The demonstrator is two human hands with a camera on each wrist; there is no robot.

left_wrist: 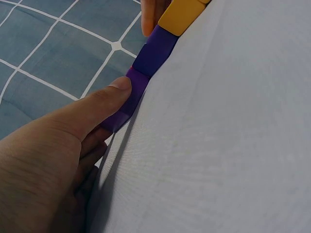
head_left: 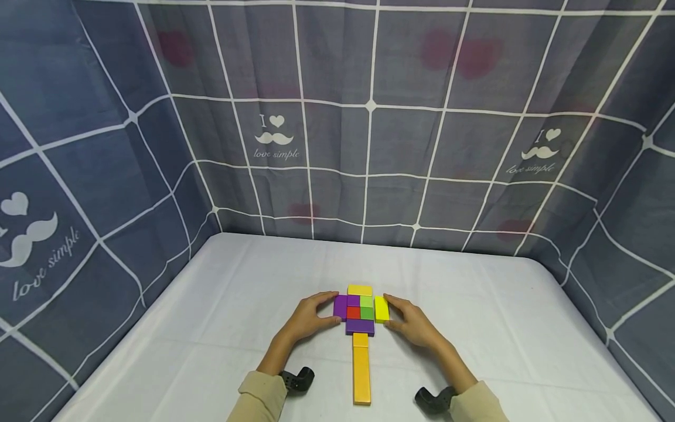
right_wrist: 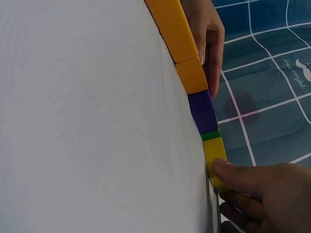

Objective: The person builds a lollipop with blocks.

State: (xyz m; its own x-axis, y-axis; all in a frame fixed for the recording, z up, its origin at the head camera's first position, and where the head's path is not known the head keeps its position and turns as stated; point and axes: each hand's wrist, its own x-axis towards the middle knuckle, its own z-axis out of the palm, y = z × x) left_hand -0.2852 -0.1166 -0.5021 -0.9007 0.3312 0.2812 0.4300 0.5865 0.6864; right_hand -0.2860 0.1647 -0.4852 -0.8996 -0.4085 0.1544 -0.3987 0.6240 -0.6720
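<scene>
On the white cloth lies a flat pattern of coloured blocks. My left hand (head_left: 304,318) pinches the purple block (head_left: 340,308) at its left side, thumb on the near end and a finger at the far end. Opposite, my right hand (head_left: 418,326) holds a bright yellow block (head_left: 381,309) the same way, a thin gap apart from the green blocks. Between them sit a small purple block (head_left: 353,300), a light green block (head_left: 366,301), a red block (head_left: 353,313) and a green block (head_left: 366,313). In the left wrist view the thumb presses the purple block (left_wrist: 132,97).
A yellow block (head_left: 360,290) tops the pattern and a dark purple block (head_left: 360,327) lies below. From there a short orange block (head_left: 360,340) and a long orange block (head_left: 361,375) run toward me. Grey checked curtains (head_left: 337,135) surround the table (head_left: 253,269).
</scene>
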